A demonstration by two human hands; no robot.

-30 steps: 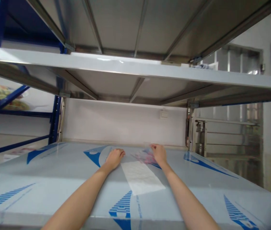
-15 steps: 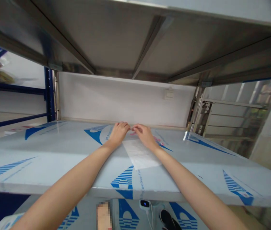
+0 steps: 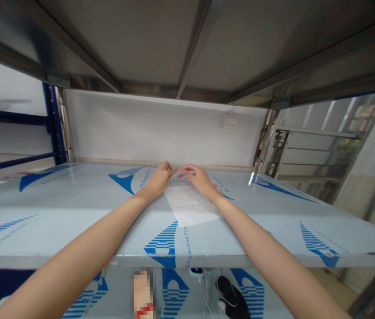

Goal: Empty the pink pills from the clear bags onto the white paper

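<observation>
A translucent whitish plastic bag or sheet lies flat on the film-covered shelf, with pinkish marks toward its far end. At that far end, my left hand has its fingers bent together beside the sheet's edge. My right hand is close by on the right, its fingers curled and pinched over the pinkish part. The fingertips of both hands nearly meet. What the left fingers hold is too small to make out.
Overhead is a metal shelf. Metal posts stand at both back corners, and a blue rack is at the left. The back wall carries a switch. Below lie a small device with a cable and a black object.
The view has shifted, so the shelf and sheet appear slightly higher and further left. The left fingers have changed pose, with one stretched toward the right hand.
</observation>
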